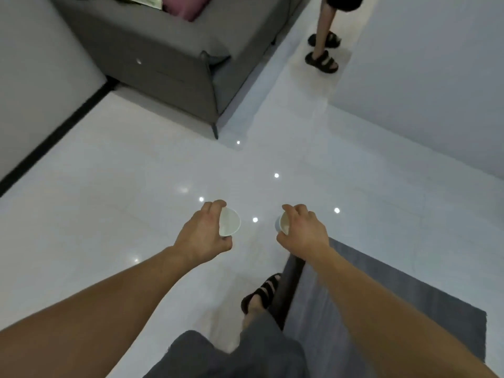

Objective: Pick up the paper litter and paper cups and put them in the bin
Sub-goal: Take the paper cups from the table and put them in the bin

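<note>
My left hand (203, 233) grips a white paper cup (230, 222) by its rim, the open mouth facing up and to the right. My right hand (302, 229) holds a second white paper cup (283, 224), mostly hidden behind the fingers, with only its inner wall showing. Both hands hang over the shiny white floor, about a hand's width apart. No bin and no loose paper litter is in view.
A grey sofa (169, 55) with a pink cushion (185, 6) stands at the upper left. Another person's legs in black sandals (321, 61) stand in the passage at the upper right. A grey rug (381, 304) lies at the lower right beside my sandalled foot (261, 293).
</note>
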Available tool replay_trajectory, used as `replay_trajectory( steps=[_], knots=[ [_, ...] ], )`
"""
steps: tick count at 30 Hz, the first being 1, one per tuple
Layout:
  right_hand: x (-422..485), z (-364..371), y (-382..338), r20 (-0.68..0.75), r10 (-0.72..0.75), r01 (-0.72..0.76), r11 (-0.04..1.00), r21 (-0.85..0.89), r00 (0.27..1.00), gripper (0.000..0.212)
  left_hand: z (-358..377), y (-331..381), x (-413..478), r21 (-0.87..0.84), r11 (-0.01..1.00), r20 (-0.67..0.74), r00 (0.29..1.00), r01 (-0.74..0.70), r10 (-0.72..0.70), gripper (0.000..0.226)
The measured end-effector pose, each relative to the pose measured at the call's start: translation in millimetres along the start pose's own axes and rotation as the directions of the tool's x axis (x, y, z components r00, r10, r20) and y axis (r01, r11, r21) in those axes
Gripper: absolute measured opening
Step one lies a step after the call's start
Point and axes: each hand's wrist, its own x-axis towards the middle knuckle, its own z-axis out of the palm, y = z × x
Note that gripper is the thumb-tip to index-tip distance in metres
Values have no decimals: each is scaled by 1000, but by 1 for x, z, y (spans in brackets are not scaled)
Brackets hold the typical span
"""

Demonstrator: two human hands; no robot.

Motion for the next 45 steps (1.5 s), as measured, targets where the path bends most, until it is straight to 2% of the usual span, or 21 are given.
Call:
replay_trajectory(
  steps=[3,7,11,15,24,28,35,39,45],
  knots=[
    [-21,-5,-95,34,-180,183,978,-100,983,71,-46,-68,-70,-81,988,-102,985,134,-142,81],
    [-53,2,-229,156,-417,443,869,-221,896,74,-99,-151,-167,-213,936,-237,915,281,-328,83],
    [-82,26,-347,280,-575,638,721,-272,769,72,-132,-220,-250,-330,845,-343,780,421,-523,80],
    [-102,51,-434,375,-653,752,582,-309,659,71,-143,-270,-317,-437,723,-375,622,535,-687,79],
    [-95,87,-604,524,-719,883,295,-365,457,70,-184,-349,-403,-603,467,-374,288,647,-882,79],
    [-118,110,-689,573,-768,941,113,-318,286,72,-197,-377,-443,-674,354,-372,116,649,-921,79],
    [-202,175,-806,660,-751,955,-172,-241,31,71,-182,-421,-530,-767,117,-256,-134,631,-957,78],
    [-262,220,-870,665,-744,941,-263,-213,-58,67,-178,-465,-590,-798,53,-226,-215,601,-950,77],
    [-348,272,-951,667,-743,933,-278,-229,-58,68,-194,-529,-687,-810,53,-242,-251,583,-937,77]
  ],
)
